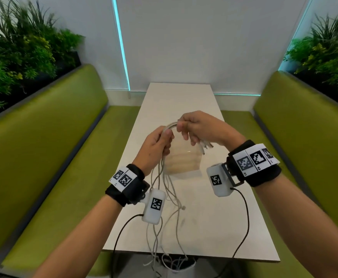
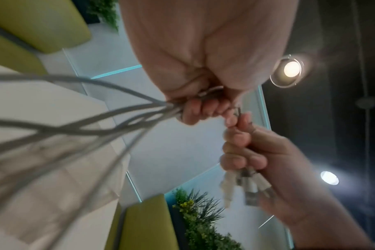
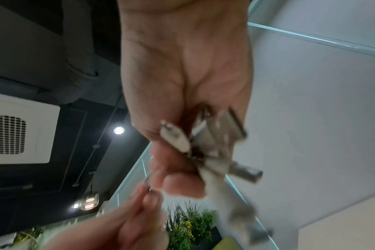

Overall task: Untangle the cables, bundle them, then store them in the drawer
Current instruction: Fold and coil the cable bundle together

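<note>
Both hands, the left hand (image 1: 157,145) and the right hand (image 1: 200,128), are clamped close together on the white cables (image 1: 165,189) above the desk (image 1: 214,217), whose loose ends hang past the desk's near edge and could snag and re-tangle.

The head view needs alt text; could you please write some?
Two hands, left hand and right hand, grip a bunch of thin white cables above a long white table; loose ends dangle past its near edge.
</note>
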`<state>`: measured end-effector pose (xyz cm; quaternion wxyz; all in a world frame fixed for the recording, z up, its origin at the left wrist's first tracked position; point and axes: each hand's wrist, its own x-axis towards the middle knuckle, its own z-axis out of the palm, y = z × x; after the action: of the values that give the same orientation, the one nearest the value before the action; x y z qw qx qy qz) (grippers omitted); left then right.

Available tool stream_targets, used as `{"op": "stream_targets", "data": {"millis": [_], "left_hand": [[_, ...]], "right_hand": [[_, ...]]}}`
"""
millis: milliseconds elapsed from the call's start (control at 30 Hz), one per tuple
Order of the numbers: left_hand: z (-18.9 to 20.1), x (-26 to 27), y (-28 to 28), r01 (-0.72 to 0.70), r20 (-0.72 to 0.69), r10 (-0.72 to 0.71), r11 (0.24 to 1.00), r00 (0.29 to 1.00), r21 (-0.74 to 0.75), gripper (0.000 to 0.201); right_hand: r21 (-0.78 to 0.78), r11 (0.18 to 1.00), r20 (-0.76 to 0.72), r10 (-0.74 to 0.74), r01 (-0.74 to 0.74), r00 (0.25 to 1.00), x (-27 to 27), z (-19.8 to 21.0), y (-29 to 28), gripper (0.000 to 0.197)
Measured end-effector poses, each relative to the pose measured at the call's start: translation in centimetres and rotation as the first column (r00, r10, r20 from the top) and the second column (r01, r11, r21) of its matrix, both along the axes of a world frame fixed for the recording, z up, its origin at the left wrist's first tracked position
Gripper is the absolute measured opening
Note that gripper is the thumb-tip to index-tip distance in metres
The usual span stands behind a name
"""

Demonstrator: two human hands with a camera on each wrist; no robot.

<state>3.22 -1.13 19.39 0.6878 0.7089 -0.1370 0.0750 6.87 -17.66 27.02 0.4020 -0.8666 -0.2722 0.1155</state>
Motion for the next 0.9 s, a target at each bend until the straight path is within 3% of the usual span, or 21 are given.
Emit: {"op": "stream_targets", "data": {"millis": [133, 200, 300, 367, 500, 667, 767, 900], "left_hand": [[0.2, 1.0, -0.4, -0.179, 0.099, 0.184, 0.982, 0.978, -0.057, 0.024], [-0.2, 1.3, -0.4, -0.219, 0.111, 0.228, 0.972, 0.967, -0.088, 0.024], [-0.4, 1.3, -0.6, -0.225, 0.088, 0.239, 0.963, 0.967, -0.148, 0.021], [-0.1, 1.0, -0.7, -0.190, 0.058, 0.206, 0.960, 0.977, -0.203, 0.012], [0.3, 0.6, -0.6, -0.122, -0.079, 0.103, 0.944, 0.992, -0.306, 0.026], [0.9, 0.3, -0.2, -0.054, -0.247, -0.087, 0.858, 0.965, -0.511, 0.026], [1.4, 0.5, 0.0, -0.014, -0.255, -0.164, 0.816, 0.953, -0.577, 0.024], [1.7, 1.2, 0.3, 0.028, -0.245, -0.182, 0.852, 0.952, -0.523, 0.025]], "right_hand": [[0.111, 0.994, -0.128, 0.008, 0.006, 0.992, -0.7, -2.7, 1.3, 0.036], [0.106, 0.994, -0.105, -0.005, 0.016, 0.994, -0.9, -4.1, 2.3, 0.038], [0.076, 0.996, -0.037, -0.040, 0.043, 0.999, -1.7, -5.4, 3.8, 0.024], [0.008, 1.000, -0.010, -0.021, 0.021, 1.000, -2.1, -6.0, 4.4, 0.025], [0.014, 0.999, -0.167, 0.050, -0.048, 0.985, -2.7, -7.1, 4.5, 0.035], [-0.036, 0.995, -0.060, 0.089, -0.091, 0.994, -1.9, -7.4, 4.2, 0.028], [0.166, 0.981, -0.171, 0.133, -0.105, 0.976, -2.2, -8.3, 3.5, 0.030], [0.502, 0.863, -0.294, 0.229, -0.054, 0.928, -3.1, -9.6, 3.8, 0.033]]}}
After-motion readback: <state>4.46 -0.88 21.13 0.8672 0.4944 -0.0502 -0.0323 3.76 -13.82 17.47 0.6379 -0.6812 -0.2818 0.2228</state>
